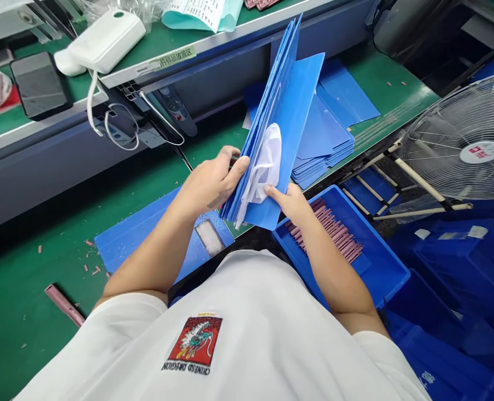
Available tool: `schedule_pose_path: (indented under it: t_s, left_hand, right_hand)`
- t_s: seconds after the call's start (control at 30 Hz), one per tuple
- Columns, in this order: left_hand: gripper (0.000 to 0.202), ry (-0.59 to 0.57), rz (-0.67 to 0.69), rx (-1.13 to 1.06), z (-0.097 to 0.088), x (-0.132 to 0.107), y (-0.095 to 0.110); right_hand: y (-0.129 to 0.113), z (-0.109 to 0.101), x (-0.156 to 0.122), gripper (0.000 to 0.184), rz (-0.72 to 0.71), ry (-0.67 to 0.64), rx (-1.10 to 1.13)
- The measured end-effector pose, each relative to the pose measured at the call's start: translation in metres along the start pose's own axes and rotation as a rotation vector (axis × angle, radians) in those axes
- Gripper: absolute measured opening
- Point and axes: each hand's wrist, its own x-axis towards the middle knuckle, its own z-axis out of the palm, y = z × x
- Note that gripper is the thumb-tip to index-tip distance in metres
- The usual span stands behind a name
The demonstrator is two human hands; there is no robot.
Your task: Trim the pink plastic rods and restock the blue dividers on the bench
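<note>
My left hand (217,181) is closed on the left edge of several blue plastic sheets (267,106), held upright in front of my chest. My right hand (290,201) grips the lower right of the nearest blue sheet, its thumb pressing on a thin, crumpled white cloth-like piece (267,156) that lies against it. The sheets fan apart at the top. More blue sheets (322,145) are stacked on the green bench behind. Below my left forearm, a blue board (142,228) lies on the bench with a pale rectangular block (210,236) on it.
Right of my body, a blue bin (382,278) holds several pink rods (334,228). A large fan (472,139) stands at the right. One pink tube (65,303) and small pink scraps lie on the green bench (13,328). The shelf above carries a phone (40,83) and a white device (107,42).
</note>
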Motion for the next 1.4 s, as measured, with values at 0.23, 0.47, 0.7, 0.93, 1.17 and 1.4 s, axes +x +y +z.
schedule_pose_path:
  t_s: [0.23,0.47,0.7,0.93,1.17,1.4]
  left_hand:
    - [0.059,0.035,-0.042,0.153,-0.023,0.012,0.011]
    - [0.120,0.078,-0.078,0.325,-0.002,0.030,0.023]
    - [0.100,0.105,-0.043,0.325,0.020,0.036,0.031]
    - [0.070,0.084,-0.059,0.351,0.022,0.009,0.066]
    - [0.078,0.055,-0.117,0.571,0.022,-0.002,0.084]
    - [0.093,0.037,-0.056,0.663,0.024,0.015,0.067]
  right_hand:
    - [0.019,0.006,-0.001,0.087,0.117,-0.150,0.221]
    - [0.014,0.024,0.010,0.073,0.079,-0.207,0.146]
    - [0.039,-0.004,0.013,0.077,-0.008,-0.029,0.183]
    - [0.076,-0.098,-0.007,0.082,0.011,0.078,0.191]
    - [0.137,-0.183,-0.078,0.089,0.035,0.225,-0.029]
    - [0.195,-0.222,-0.150,0.098,0.111,0.476,-0.076]
